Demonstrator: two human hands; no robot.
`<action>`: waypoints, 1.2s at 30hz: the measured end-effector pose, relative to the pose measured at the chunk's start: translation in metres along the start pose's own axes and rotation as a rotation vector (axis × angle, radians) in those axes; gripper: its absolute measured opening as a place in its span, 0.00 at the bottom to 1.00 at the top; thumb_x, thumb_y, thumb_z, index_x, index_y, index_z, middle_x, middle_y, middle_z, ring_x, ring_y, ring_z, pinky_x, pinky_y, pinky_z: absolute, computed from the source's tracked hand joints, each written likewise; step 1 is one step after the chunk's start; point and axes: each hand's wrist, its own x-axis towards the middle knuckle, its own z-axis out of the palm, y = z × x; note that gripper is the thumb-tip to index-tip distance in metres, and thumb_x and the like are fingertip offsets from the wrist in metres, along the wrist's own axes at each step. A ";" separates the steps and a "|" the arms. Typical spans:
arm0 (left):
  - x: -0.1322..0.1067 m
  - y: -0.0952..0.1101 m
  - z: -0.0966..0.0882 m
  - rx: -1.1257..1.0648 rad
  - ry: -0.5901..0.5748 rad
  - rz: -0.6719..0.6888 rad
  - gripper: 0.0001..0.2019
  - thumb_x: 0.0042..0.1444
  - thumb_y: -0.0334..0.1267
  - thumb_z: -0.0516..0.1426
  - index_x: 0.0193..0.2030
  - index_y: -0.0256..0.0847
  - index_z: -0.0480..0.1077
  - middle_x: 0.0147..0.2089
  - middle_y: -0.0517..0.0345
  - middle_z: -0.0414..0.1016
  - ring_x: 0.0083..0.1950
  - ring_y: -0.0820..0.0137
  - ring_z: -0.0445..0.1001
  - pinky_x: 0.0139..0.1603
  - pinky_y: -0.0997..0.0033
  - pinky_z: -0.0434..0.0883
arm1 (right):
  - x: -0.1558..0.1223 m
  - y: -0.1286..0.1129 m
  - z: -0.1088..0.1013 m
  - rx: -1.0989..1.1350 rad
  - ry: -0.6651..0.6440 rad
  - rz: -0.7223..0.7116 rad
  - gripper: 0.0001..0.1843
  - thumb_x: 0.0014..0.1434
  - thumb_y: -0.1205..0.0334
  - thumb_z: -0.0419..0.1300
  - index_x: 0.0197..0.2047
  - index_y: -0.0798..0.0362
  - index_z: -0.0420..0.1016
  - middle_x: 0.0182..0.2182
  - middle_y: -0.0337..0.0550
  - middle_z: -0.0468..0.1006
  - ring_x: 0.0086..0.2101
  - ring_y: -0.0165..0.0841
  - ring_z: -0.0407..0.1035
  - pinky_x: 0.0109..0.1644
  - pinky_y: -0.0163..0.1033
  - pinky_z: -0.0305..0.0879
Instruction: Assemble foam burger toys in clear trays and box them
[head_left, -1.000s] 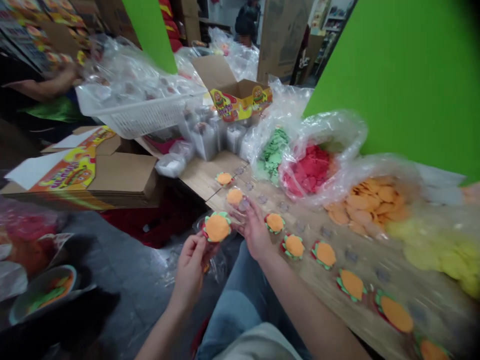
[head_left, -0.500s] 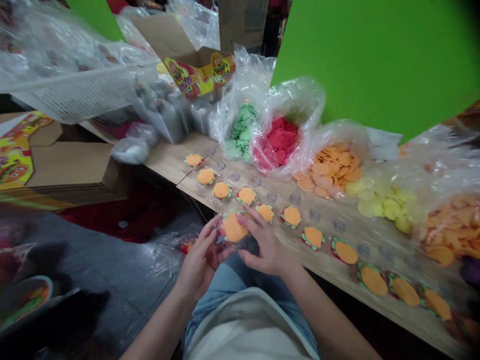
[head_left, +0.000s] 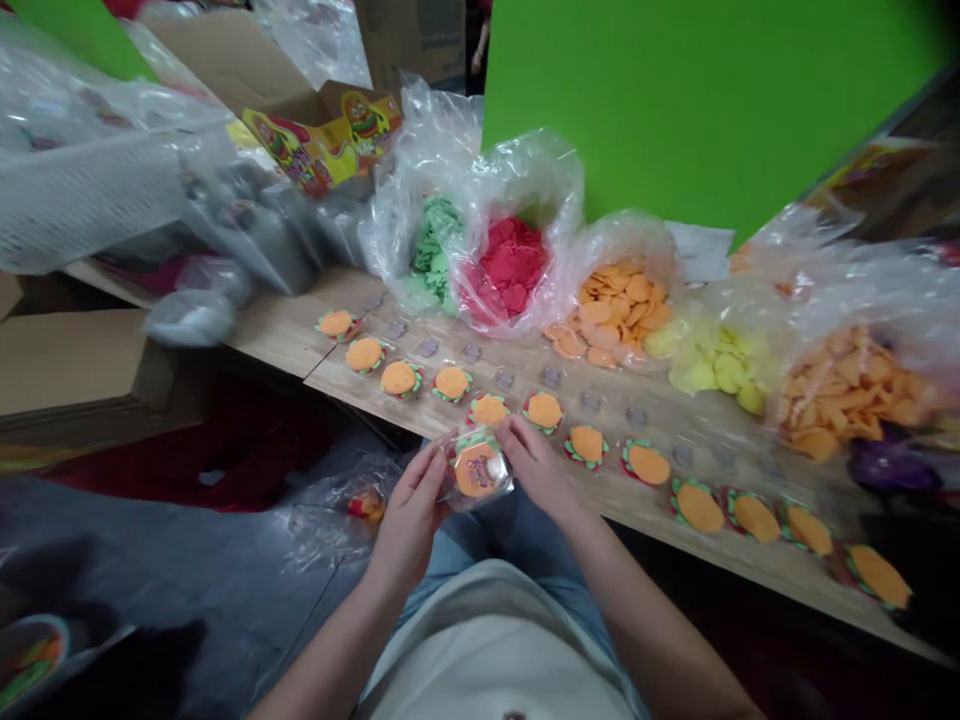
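Note:
My left hand [head_left: 409, 518] and my right hand [head_left: 536, 468] both pinch a burger-shaped piece in a clear plastic wrapper [head_left: 477, 470], held just above my lap. It has an orange disc, a green frilled edge and a small printed mark on its face. Just beyond my fingers, a long row of similar unwrapped burger pieces [head_left: 544, 411] lies on a wooden board [head_left: 289, 340]. Small clear plastic pieces [head_left: 504, 380] stand in a second row behind them.
Plastic bags of green [head_left: 433, 255], red [head_left: 510, 265], orange [head_left: 615, 310] and yellow [head_left: 712, 362] discs line the board's far side. A green panel [head_left: 675, 90] rises behind them. A printed box [head_left: 322, 135] and white basket [head_left: 90, 200] stand at the back left.
My hands have drawn closer together, and the burger piece between them now shows its clear wrapper and printed mark. The view has turned to the right.

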 end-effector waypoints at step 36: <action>-0.006 -0.024 0.020 0.100 0.139 0.143 0.15 0.55 0.46 0.52 0.48 0.47 0.61 0.50 0.57 0.64 0.47 0.69 0.67 0.35 0.75 0.71 | -0.058 0.012 0.029 0.024 0.290 0.091 0.11 0.64 0.54 0.42 0.33 0.48 0.57 0.19 0.34 0.66 0.20 0.29 0.65 0.24 0.34 0.60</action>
